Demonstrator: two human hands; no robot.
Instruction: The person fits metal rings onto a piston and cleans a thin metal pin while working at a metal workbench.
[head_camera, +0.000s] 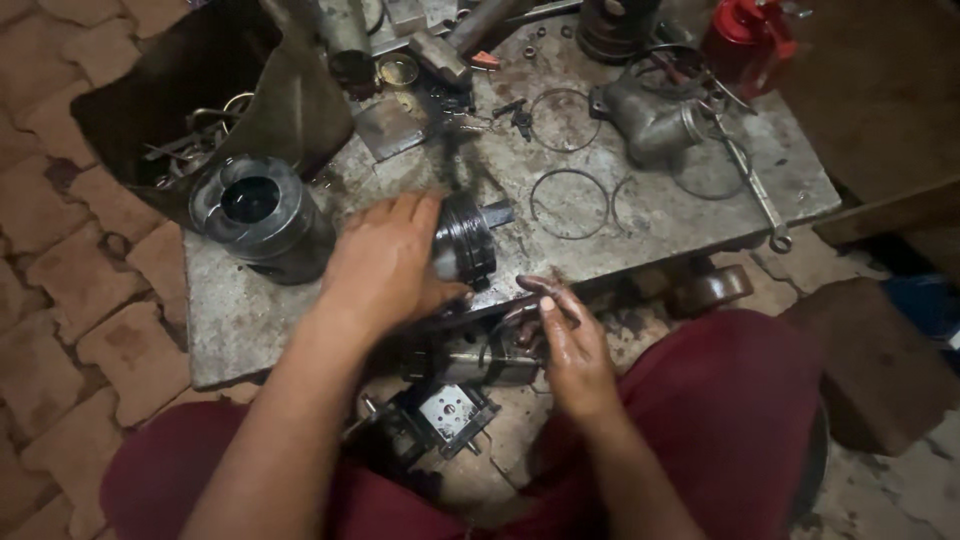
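Grooved dark metal piston (468, 238) (round, oily) gripped by left hand (385, 265); right hand (568, 335) pinches a thin ring (520, 312).

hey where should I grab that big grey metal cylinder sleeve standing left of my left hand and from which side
Take the grey metal cylinder sleeve around its round outer wall just below the rim, coming from the right, where your left hand already is. It stands upright with its open bore facing up, so the wall is free all round; the dark parts tray probably crowds the far left side.
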